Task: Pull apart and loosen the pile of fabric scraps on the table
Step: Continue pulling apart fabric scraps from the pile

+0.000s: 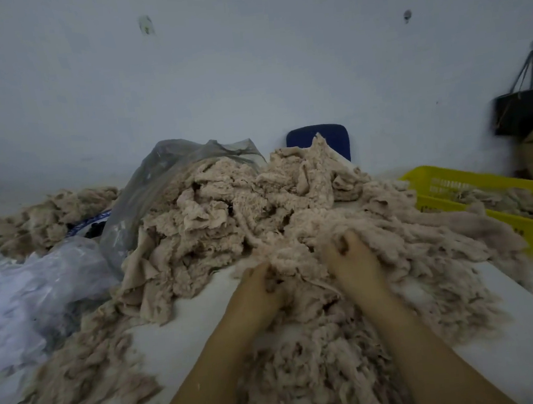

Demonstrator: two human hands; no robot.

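Observation:
A big heap of beige fabric scraps (227, 212) covers the middle of the white table (185, 323). Looser, fluffier shreds (306, 360) lie spread toward me and to the right. My left hand (258, 295) grips a bunch of scraps at the pile's near edge, fingers curled into the cloth. My right hand (352, 258) digs into the same clump a little farther in, its fingers curled round fabric and partly buried.
A grey plastic bag (147, 193) holds part of the heap; a clear crumpled bag (30, 296) lies at left. A yellow basket (493, 199) with scraps stands at right. A blue chair back (333, 136) and a hanging black bag (520, 109) are by the wall.

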